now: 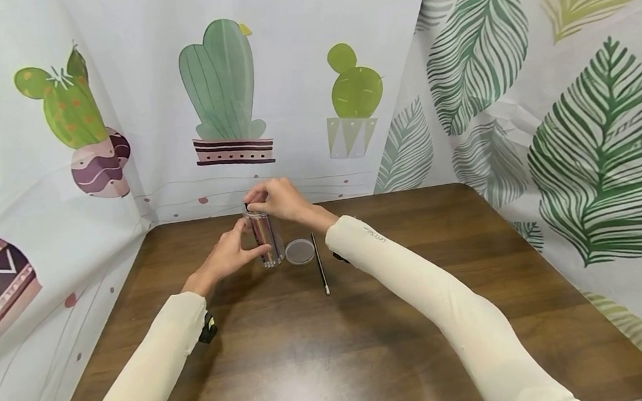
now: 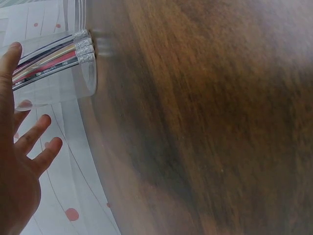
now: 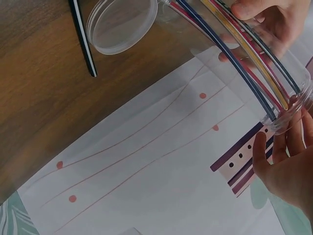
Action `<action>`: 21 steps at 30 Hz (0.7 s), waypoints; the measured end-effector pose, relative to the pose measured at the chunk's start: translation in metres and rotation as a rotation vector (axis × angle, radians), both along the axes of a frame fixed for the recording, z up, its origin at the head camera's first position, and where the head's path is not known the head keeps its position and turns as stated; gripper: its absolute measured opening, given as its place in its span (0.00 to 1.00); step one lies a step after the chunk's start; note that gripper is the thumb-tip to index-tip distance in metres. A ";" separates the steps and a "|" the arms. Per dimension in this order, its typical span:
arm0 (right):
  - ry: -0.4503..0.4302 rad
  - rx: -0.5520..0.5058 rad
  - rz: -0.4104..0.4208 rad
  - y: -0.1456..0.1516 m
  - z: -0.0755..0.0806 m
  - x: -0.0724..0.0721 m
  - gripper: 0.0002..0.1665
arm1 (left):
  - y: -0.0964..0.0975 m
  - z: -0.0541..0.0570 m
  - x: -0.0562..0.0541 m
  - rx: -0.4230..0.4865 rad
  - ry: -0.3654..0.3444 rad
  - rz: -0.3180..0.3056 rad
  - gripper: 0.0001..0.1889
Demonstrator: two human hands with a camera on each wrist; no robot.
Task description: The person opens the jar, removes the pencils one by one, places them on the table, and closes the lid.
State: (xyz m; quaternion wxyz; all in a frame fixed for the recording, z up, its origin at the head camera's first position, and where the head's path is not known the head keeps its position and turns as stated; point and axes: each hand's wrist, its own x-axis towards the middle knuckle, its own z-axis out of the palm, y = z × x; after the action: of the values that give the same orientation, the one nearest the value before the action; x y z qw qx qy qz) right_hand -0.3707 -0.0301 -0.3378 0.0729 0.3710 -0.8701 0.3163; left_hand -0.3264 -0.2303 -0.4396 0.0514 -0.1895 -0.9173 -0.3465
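A clear plastic jar [image 1: 269, 237] of several pencils [image 2: 54, 58] stands at the table's back, eraser ends down. My left hand [image 1: 232, 249] holds its side, thumb in front and fingers spread behind. Over the mouth, my right hand [image 1: 281, 199] has its thumb and fingertips at the rim, pinching the dark top of a pencil; the fingers hide most of that end. In the right wrist view, the right hand [image 3: 288, 171] meets the pencil tips at the jar's mouth. Beside the jar lie a round clear lid [image 1: 300, 252] and one black pencil [image 1: 320, 264] with a white eraser.
The brown wooden table [image 1: 289, 356] runs back to a white cloth [image 1: 300, 88] printed with cacti and leaves. The cloth rises close behind the jar. The lid lies between the jar and the loose pencil.
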 end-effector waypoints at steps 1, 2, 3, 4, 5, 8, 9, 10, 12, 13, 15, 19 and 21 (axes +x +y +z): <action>0.001 -0.001 -0.001 0.000 0.000 0.000 0.10 | 0.000 0.000 0.000 -0.002 0.001 0.001 0.43; 0.003 -0.001 -0.002 0.000 0.000 0.000 0.09 | 0.001 0.000 -0.001 -0.004 0.003 0.003 0.43; 0.007 -0.002 -0.002 0.001 0.000 0.000 0.09 | 0.001 0.000 0.000 -0.006 0.004 0.004 0.43; 0.005 -0.005 0.001 0.001 0.000 0.000 0.08 | 0.001 0.000 0.000 -0.007 0.004 0.004 0.43; 0.005 -0.009 0.002 0.001 -0.001 0.000 0.08 | 0.001 -0.001 0.000 -0.010 0.003 0.004 0.44; 0.000 -0.026 0.009 0.002 -0.004 0.000 0.07 | 0.002 -0.002 0.001 -0.013 0.002 -0.002 0.44; 0.000 -0.030 0.010 0.003 -0.005 0.001 0.07 | 0.002 -0.002 0.001 -0.015 -0.001 -0.003 0.44; -0.002 -0.036 0.010 0.003 -0.006 0.001 0.06 | 0.002 -0.002 0.002 -0.015 -0.003 -0.003 0.44; -0.001 -0.044 0.010 0.003 -0.007 0.002 0.07 | 0.002 -0.003 0.002 -0.015 -0.003 0.000 0.44; 0.000 -0.046 0.012 0.003 -0.008 0.002 0.07 | 0.002 -0.003 0.002 -0.016 -0.005 0.003 0.44; 0.012 -0.039 0.017 0.002 -0.008 0.002 0.08 | 0.002 -0.002 0.002 -0.017 -0.009 0.011 0.44; 0.023 -0.026 0.038 0.002 -0.006 0.001 0.10 | 0.001 -0.001 0.003 -0.017 -0.007 0.016 0.44; 0.022 -0.031 0.042 0.003 -0.003 0.000 0.09 | 0.001 0.000 0.003 -0.014 -0.003 0.011 0.44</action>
State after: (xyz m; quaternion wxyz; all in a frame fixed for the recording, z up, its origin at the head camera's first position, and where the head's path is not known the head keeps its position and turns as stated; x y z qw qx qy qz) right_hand -0.3703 -0.0273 -0.3410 0.0814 0.3916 -0.8562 0.3271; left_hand -0.3237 -0.2292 -0.4397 0.0504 -0.1840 -0.9209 -0.3400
